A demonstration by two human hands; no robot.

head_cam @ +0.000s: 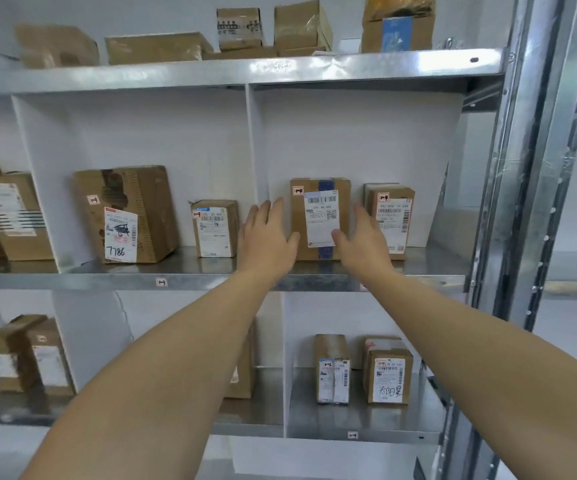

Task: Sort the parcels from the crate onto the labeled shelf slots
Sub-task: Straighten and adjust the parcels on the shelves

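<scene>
Left grip [266,233]: fingers straight, beside the left face of the parcel [318,216], holding nothing. The parcel stands upright in the right slot of the middle shelf [190,282]. Right grip [363,237]: open too, thumb on the label, fingers between the parcel and the neighbouring box [392,216]. Risk: withdraw carelessly and you likely drag either box forward or tip it.

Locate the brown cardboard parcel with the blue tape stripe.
Head view, middle metal shelf, right compartment: the brown parcel stands upright between the left hand and right hand.
</scene>
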